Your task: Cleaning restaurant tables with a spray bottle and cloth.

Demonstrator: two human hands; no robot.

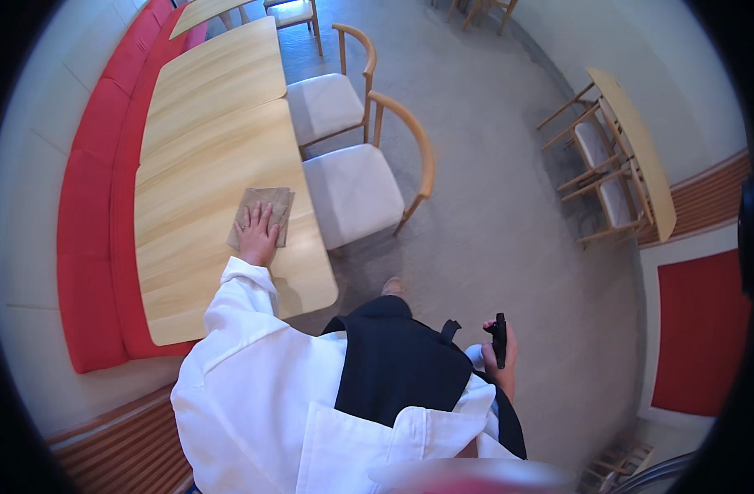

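Observation:
My left hand (257, 234) lies flat with its fingers spread on a folded brown cloth (281, 216), pressing it against the light wooden table (210, 253). The cloth rests near the table's chair side. At my right side, over the floor, my right hand (503, 355) is closed around a spray bottle with a black trigger head (500, 339). A white part of the bottle (474, 356) shows beside the fingers; the rest of it is hidden.
A red padded bench (87, 247) runs along the table's far left side. Two wooden chairs with pale seats (355, 191) stand at its right edge. Across the grey floor (488, 185), another table (636, 148) with chairs stands by the wall, near a red panel (695, 333).

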